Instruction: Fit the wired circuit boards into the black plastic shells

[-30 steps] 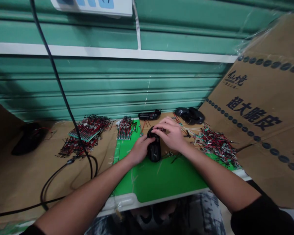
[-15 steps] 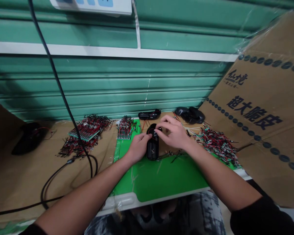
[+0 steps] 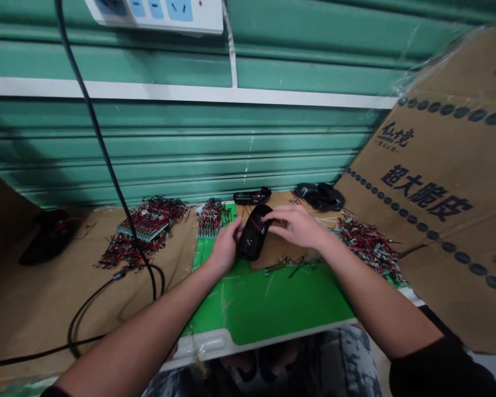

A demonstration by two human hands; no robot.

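My left hand (image 3: 223, 246) grips the left side of a black oval plastic housing (image 3: 253, 238) with red wires inside, tilted up off the green mat (image 3: 268, 303). My right hand (image 3: 298, 225) reaches over from the right, its fingertips pinched at the housing's upper end near the red wire. Both forearms stretch in from the bottom of the head view.
Piles of red-and-black wired parts lie left (image 3: 146, 226), centre (image 3: 210, 216) and right (image 3: 367, 242). More black housings sit at the back (image 3: 252, 195) (image 3: 320, 196) and far left (image 3: 47, 236). A black cable (image 3: 107, 165) hangs from a power strip (image 3: 157, 10). A cardboard sheet (image 3: 442, 187) leans at right.
The housing has been lifted and tilted to the left off the mat; both hands moved slightly up and left with it.
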